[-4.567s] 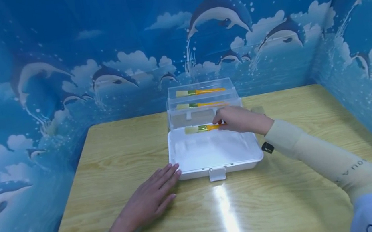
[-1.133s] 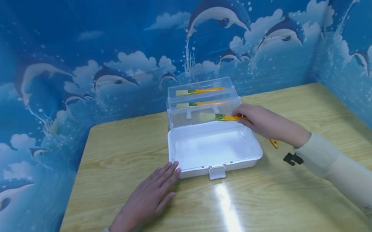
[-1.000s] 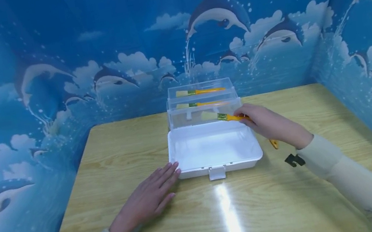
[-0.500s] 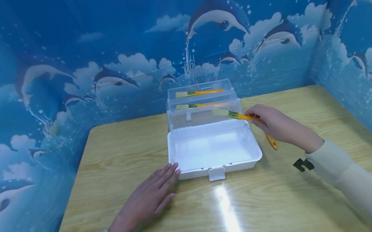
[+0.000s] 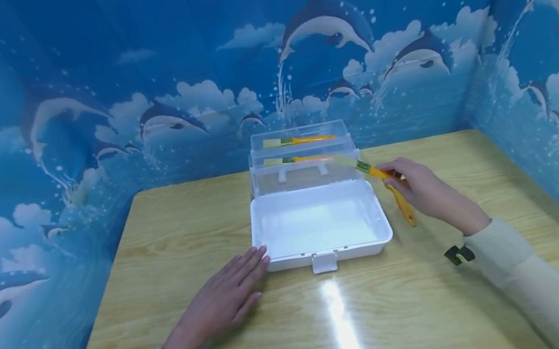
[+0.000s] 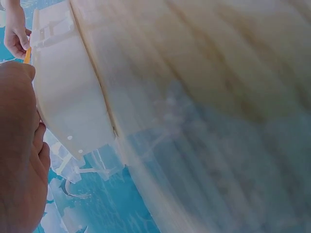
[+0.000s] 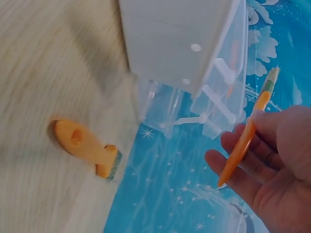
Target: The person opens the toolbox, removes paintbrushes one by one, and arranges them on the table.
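In the head view my right hand (image 5: 427, 191) pinches an orange-handled brush (image 5: 379, 172) by its handle, bristles toward the back left, at the right rear corner of a white box (image 5: 325, 257). The right wrist view shows the held brush (image 7: 248, 132) raised off the table, between thumb and fingers. A second brush (image 5: 402, 204) lies on the table right of the box, partly hidden by my right hand. With fingers straight, my left hand (image 5: 217, 300) touches the box's front left corner. Two more brushes, an upper one (image 5: 301, 140) and a lower one (image 5: 296, 159), lie in clear trays behind.
The box stands on a wood-grain table (image 5: 183, 226), its clear lid and trays (image 5: 291, 179) raised at the back and a white latch (image 5: 324, 262) at its front. A blue dolphin-print cloth (image 5: 203, 40) surrounds the table behind and at the sides.
My right hand has drawn the brush from over the box toward the right, and its tilt has grown steeper. More of the brush on the table shows. My left hand has stayed put.
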`<move>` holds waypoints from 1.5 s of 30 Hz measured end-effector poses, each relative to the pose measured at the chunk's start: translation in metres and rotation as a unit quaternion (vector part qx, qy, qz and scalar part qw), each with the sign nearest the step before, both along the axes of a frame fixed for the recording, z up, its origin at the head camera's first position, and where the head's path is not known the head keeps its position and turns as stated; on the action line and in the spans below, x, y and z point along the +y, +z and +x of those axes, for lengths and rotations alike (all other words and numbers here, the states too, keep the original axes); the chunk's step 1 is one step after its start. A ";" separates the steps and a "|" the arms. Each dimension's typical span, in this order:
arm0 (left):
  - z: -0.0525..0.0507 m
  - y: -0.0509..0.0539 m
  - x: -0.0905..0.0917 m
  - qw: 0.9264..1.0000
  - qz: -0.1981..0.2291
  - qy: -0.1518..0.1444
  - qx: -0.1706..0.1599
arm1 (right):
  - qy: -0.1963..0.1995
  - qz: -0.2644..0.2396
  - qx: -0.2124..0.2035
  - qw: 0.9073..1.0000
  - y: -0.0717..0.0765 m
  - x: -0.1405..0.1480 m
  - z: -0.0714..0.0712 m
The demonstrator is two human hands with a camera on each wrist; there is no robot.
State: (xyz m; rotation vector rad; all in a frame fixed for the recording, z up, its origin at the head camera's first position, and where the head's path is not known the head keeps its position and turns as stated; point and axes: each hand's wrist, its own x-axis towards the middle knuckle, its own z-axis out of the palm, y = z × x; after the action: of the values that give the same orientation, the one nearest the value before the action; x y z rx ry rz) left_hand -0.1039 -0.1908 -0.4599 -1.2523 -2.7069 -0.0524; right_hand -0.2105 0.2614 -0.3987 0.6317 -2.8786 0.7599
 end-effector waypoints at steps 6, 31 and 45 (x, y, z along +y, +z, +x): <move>0.001 0.000 0.000 1.000 0.002 0.000 0.002 | -0.013 -0.014 0.030 0.999 -0.007 0.006 -0.002; 0.003 0.002 0.002 1.000 0.005 0.012 -0.005 | -0.096 0.033 -0.012 0.995 -0.029 0.035 -0.006; 0.003 0.001 0.002 1.000 0.000 0.013 -0.006 | -0.112 0.046 -0.012 0.993 -0.045 0.048 -0.013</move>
State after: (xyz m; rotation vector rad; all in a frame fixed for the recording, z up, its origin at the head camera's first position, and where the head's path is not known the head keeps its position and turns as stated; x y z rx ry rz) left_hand -0.1005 -0.1887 -0.4588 -1.2202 -2.7335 -0.0580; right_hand -0.2232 0.3096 -0.4440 0.3013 -2.9520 0.6109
